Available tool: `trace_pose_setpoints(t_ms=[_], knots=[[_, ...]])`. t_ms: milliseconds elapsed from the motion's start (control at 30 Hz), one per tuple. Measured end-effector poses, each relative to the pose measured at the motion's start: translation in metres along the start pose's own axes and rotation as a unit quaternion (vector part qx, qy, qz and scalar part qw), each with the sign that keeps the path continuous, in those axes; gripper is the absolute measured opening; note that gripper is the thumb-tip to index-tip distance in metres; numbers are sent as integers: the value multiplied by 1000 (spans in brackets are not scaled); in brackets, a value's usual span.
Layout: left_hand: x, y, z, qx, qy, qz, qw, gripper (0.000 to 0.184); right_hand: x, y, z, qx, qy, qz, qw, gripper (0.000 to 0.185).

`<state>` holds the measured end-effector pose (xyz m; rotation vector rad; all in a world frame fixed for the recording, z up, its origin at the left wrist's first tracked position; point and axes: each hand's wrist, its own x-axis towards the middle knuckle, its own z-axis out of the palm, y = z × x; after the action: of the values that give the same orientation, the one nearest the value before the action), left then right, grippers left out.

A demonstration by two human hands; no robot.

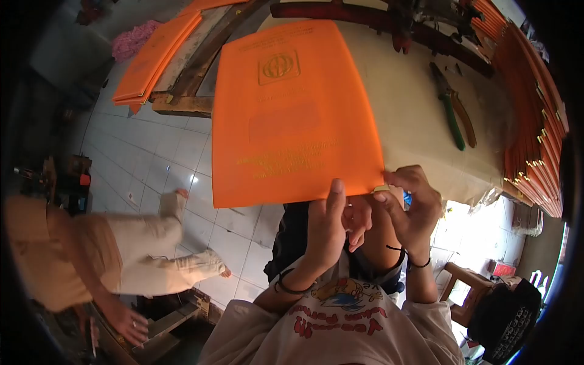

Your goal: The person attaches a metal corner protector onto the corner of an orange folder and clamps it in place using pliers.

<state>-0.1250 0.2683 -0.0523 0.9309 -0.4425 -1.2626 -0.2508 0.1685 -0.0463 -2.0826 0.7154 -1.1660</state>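
Observation:
An orange folder [292, 115] with gold print and a round emblem lies over the table's near edge, its lower part sticking out towards me. My left hand [331, 222] is at its bottom edge, the thumb on the cover and the other fingers curled beneath. At the lower right corner, my right hand [413, 204] pinches a small gold metal corner piece [381, 189] between thumb and forefinger, against the folder.
Pliers [453, 106] lie on the table [401, 91] below a dark metal tool [389, 18]. Orange folders are stacked at the right [535, 115] and upper left [158, 58]. Another person [91, 255] sits at the left. A wooden stool [465, 286] stands lower right.

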Motion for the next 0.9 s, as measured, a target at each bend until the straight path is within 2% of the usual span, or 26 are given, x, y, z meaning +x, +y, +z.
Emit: trace_pose_setpoints(t_ms=[33,67,167,200,267,367,467,567,700,733,900], knots=[[3,0,2,32,5,1,999,66,-1,1,1,-4,5,-6,1000,33],[4,1,11,25,45,15,999,56,-3,1,2,-9,9,-9,1000,33],[7,-12,2,12,47,22,999,44,-6,4,3,-30,16,-4,999,33],[8,-11,4,25,53,27,998,43,-6,5,3,-34,15,-4,999,33],[8,-5,6,53,63,36,996,55,-7,6,5,-45,21,-6,999,33],[8,-7,3,78,56,51,994,55,-10,4,9,-55,29,0,998,33],[8,-13,3,66,55,56,995,38,-11,4,7,-52,15,36,998,35],[9,-19,-3,56,42,60,996,41,-9,4,5,49,6,123,991,37],[9,-14,1,68,67,60,994,45,-15,19,4,67,-12,96,993,34],[9,-14,1,70,68,57,994,45,-13,15,1,34,-27,83,996,32],[9,-15,3,72,51,68,994,44,-15,12,10,31,25,66,997,32]])
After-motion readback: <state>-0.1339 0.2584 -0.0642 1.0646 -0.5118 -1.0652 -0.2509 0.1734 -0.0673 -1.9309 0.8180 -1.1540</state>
